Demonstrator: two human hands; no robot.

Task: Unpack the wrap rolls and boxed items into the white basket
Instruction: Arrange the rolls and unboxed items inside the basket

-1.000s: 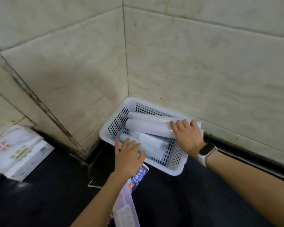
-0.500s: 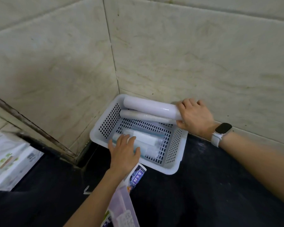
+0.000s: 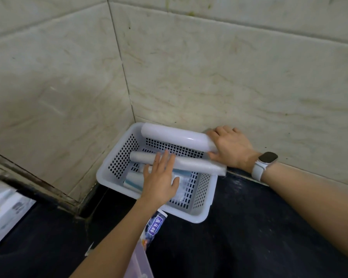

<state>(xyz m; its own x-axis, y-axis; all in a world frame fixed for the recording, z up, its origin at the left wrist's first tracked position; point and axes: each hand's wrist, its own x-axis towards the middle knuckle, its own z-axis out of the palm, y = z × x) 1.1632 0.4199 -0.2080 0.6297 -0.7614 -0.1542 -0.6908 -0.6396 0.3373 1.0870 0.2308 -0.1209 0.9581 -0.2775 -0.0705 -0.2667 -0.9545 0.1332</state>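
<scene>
White basket (image 3: 193, 214) sits in the far corner against the walls. My right hand (image 3: 230, 149) grasps the thick roll (image 3: 175, 138) over the far rim; my left hand (image 3: 161, 180), fingers released, steadies the thin roll (image 3: 199, 165) lying diagonally inside.

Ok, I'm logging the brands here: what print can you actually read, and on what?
"鲜立袋", white characters on a purple panel, is my best reading on the packet under the left forearm; smaller print blurred.
White packages at far left: print blurred, unreadable.
Rolls in the white basket: no readable text.
</scene>
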